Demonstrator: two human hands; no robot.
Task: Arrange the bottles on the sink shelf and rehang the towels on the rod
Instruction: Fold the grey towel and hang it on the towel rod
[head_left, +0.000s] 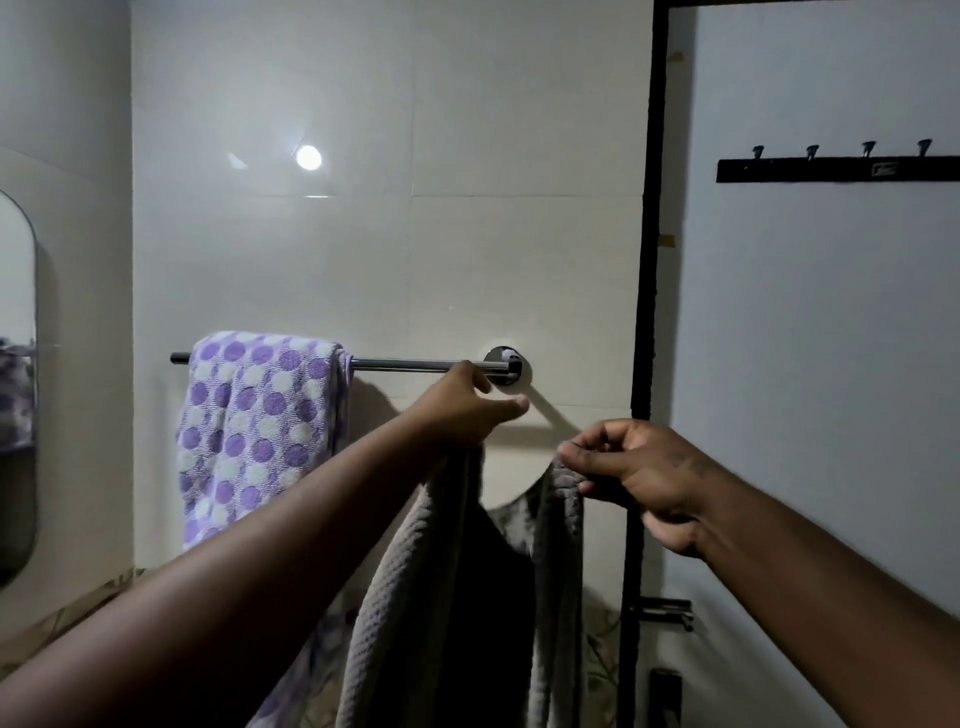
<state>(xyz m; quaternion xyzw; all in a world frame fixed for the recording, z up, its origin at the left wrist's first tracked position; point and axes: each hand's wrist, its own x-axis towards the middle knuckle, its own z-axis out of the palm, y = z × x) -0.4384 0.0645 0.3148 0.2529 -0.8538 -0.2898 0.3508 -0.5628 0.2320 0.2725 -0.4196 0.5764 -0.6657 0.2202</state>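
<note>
Seen from the head camera, the left hand (467, 410) apparently gripped one top corner of the grey waffle-weave towel (457, 597) just under the chrome wall rod (415, 365), while the right hand (639, 473) pinched the other corner. The towel hung between them, not yet over the rod. Left of both hands, a purple-and-white dotted towel (260, 431) draped the rod. No bottles or shelf showed.

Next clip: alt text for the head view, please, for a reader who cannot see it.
Two hands hold a grey towel up just below a chrome wall rod: the left hand grips one top corner near the rod's wall mount, the right hand pinches the other. A purple-and-white dotted towel hangs over the rod's left part.
</note>
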